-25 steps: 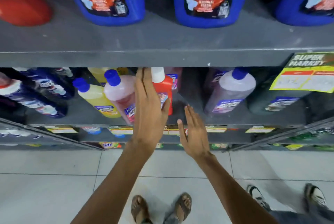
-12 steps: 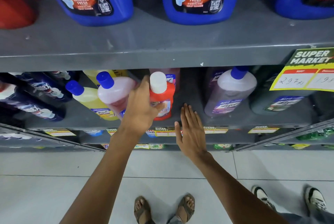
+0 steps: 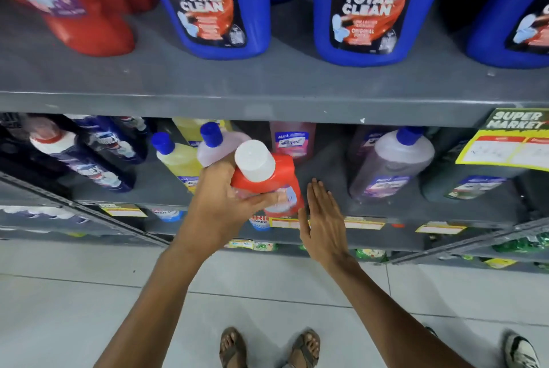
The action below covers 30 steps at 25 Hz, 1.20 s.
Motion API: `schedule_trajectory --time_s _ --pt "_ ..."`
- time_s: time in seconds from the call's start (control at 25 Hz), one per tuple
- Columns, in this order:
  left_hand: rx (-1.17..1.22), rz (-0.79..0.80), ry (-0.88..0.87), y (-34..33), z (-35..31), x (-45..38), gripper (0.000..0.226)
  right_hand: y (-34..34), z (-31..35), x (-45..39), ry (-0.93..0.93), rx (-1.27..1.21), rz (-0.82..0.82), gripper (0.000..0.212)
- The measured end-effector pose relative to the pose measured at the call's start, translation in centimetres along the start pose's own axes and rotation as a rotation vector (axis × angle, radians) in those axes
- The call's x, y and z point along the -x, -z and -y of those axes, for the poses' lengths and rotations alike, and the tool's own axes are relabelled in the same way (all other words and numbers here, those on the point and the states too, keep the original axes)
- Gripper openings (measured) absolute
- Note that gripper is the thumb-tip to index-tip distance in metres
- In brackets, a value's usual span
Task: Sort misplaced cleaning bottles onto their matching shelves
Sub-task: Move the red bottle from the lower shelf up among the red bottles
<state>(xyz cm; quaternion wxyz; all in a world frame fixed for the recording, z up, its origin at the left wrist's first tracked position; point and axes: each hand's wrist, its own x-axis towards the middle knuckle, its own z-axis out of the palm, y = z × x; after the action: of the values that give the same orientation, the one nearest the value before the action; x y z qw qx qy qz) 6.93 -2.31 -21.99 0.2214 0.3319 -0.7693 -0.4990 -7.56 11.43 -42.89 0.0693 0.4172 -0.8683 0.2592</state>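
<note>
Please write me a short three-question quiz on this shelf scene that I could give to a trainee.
1. True or false: the left hand is wrapped around the red bottle with the white cap.
2. What is the right hand doing? A) gripping a purple bottle B) held open and flat beside the red bottle C) resting on the floor
3. Fill in: the big blue bottles on the upper shelf read "10X TOTAL ____".

Key: 1 true; 2 B; 3 CLEAN.
</note>
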Motion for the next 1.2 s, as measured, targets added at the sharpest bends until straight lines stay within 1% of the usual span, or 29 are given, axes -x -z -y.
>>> schedule_trajectory --time_s 0.08,0.16,0.28,0.36,0.44,0.52,0.6,0.76,0.88,1.0,1.08,1.2 --pt "0.078 0.006 -0.006 4.0 -2.1 1.5 0.071 2.1 2.9 -0.6 0.046 -0.112 -0.052 0.047" --pt "0.168 -0.027 -0.03 8.7 -4.3 2.8 0.073 4.8 6.9 -0.9 0.052 -0.267 -0.111 0.048" --pt "0.213 -0.134 -0.159 15.9 -6.8 4.2 0.07 9.5 13.2 -1.7 0.022 -0.445 -0.207 0.051" --pt "0.241 -0.195 -0.253 21.0 -8.1 4.5 0.062 12.4 18.2 -3.4 0.095 -0.525 -0.272 0.049" --pt "0.311 -0.219 -0.335 25.8 -9.1 3.8 0.059 14.7 23.3 -5.6 0.211 -0.549 -0.345 0.043" --pt "0.349 -0.223 -0.405 30.4 -9.5 2.4 0.053 16.2 28.4 -8.0 0.313 -0.52 -0.43 0.036" --pt "0.347 -0.189 -0.44 34.4 -9.3 0.1 0.05 16.6 32.4 -10.4 0.345 -0.47 -0.469 0.034" --pt "0.324 -0.057 -0.454 39.8 -9.0 -5.3 0.059 15.0 37.7 -13.3 0.348 -0.32 -0.396 0.038" --pt "0.354 0.041 -0.44 41.2 -9.0 -9.2 0.062 12.8 39.5 -14.2 0.362 -0.214 -0.351 0.04" --pt "0.372 0.088 -0.449 41.5 -8.6 -12.2 0.068 10.9 40.5 -14.5 0.297 -0.05 -0.319 0.045" --pt "0.377 0.117 -0.453 41.2 -8.4 -13.5 0.072 10.1 40.5 -14.5 0.27 0.039 -0.333 0.045" --pt "0.369 0.121 -0.444 41.0 -8.2 -14.6 0.07 9.4 40.5 -14.5 0.249 0.069 -0.372 0.045"
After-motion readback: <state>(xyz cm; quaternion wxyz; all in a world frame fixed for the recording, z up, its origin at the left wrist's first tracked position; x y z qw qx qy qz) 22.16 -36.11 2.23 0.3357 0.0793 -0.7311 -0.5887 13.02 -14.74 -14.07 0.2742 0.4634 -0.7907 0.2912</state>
